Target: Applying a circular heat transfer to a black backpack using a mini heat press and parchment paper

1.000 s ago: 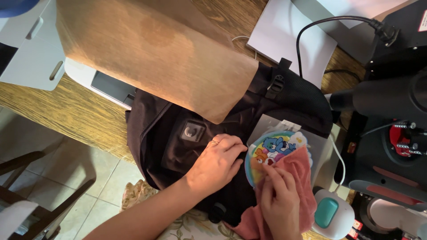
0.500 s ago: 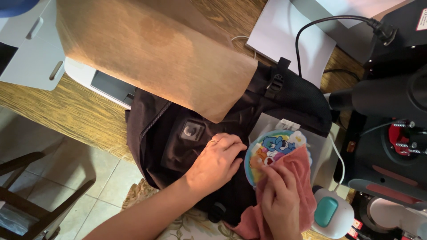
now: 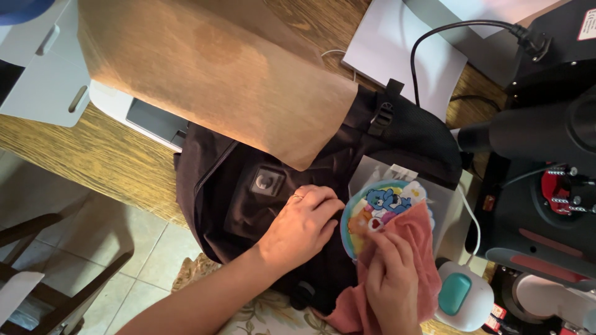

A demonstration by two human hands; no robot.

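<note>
Starting at the left, a brown paper sheet (image 3: 211,74) lies over the far part of a black backpack (image 3: 248,205) on the wooden table (image 3: 93,161); it could slide down over the work. The left hand (image 3: 304,226) presses flat, fingers loosely curled, holding nothing, on the backpack just beside the round cartoon-bear transfer (image 3: 382,208). The right hand (image 3: 391,282) pinches a pink cloth (image 3: 416,248) against the transfer's near edge. Rubbing hard might shift or crease the transfer, though whether it is stuck down is unclear. At right, a teal-and-white mini press (image 3: 459,298) sits near; brushing it could be risky.
</note>
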